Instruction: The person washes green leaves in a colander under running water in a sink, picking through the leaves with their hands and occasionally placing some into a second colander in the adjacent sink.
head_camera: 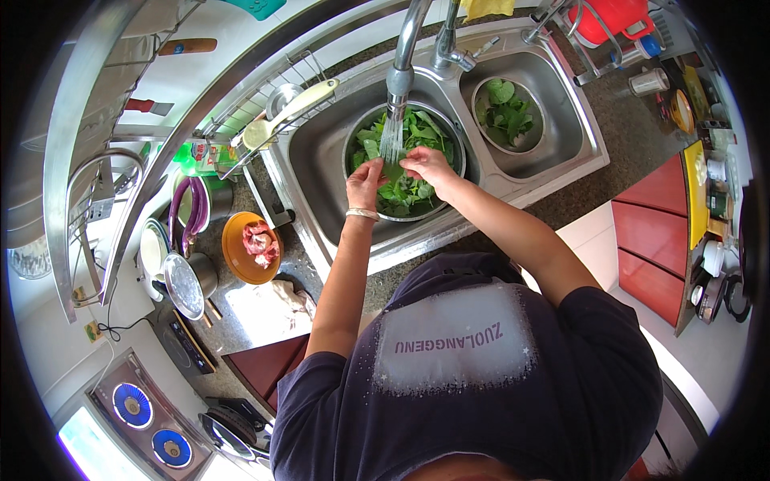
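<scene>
Both hands are over a large metal basin in the left bowl of a stainless steel sink. Loose green leaves fill much of it. My left hand pinches one edge of a green leaf, and my right hand pinches the other side. Water streams onto the leaf from the spray head of a chrome faucet just above. Fingers hide part of the leaf. A smaller metal bowl in the right sink bowl holds more green leaves.
Left of the sink stand a wire rack with a pale-handled ladle, an orange plate of raw meat, purple eggplants and a lidded pot. A red jug sits in a metal rack at the far right.
</scene>
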The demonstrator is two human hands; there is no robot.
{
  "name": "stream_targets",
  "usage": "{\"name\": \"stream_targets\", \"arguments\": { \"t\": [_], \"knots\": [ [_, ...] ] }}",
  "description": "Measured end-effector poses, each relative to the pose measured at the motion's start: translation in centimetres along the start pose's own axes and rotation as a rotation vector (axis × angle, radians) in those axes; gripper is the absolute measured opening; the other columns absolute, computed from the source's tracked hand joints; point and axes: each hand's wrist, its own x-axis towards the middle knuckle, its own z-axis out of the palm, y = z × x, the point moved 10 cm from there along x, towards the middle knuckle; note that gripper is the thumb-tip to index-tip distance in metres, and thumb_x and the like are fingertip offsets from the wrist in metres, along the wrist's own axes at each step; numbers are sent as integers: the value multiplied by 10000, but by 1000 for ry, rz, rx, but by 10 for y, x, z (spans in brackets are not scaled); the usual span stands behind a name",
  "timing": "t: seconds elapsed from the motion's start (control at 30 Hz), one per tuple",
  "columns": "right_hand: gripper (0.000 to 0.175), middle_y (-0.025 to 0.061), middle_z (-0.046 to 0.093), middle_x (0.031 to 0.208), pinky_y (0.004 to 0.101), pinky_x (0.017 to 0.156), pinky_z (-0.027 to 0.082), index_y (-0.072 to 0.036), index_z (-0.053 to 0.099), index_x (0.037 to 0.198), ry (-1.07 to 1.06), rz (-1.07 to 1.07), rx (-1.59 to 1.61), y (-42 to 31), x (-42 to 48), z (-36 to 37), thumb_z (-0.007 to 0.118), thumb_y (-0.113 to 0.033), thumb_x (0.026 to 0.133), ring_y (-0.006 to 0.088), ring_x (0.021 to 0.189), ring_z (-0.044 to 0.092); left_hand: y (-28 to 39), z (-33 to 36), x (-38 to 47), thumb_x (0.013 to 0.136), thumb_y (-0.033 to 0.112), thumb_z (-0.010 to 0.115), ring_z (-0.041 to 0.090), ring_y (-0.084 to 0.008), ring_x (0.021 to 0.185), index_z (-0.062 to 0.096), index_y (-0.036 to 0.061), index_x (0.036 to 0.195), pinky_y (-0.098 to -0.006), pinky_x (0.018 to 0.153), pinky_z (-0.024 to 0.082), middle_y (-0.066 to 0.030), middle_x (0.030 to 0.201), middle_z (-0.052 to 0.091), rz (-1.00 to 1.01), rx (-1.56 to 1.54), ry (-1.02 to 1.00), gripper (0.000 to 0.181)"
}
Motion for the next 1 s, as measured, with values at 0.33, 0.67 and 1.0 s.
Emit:
{"name": "stream_targets", "arguments": {
  "t": [0.33,0.67,1.0],
  "knots": [
    [174,30,614,860,266,711,450,-67,567,925,-137,66,-28,22,-9,8,602,-206,826,124,810,591,-8,23,-7,846,157,607,595,-142,771,565,89,905,-281,717,491,-12,856,615,-175,-441,-123,100],
    [154,-23,583,831,254,692,422,-132,600,917,-140,109,-3,-3,5,12,597,-265,838,91,773,526,-4,21,-2,772,130,698,586,-97,704,572,17,940,-216,610,484,-20,812,619,-197,-64,-187,239],
    [241,-20,579,793,247,655,442,-85,590,907,-335,172,-40,-6,-7,26,682,-265,775,70,747,543,20,24,-2,682,93,772,566,-82,706,549,-19,968,-211,625,470,-28,801,615,27,308,-283,379]
  ]
}}
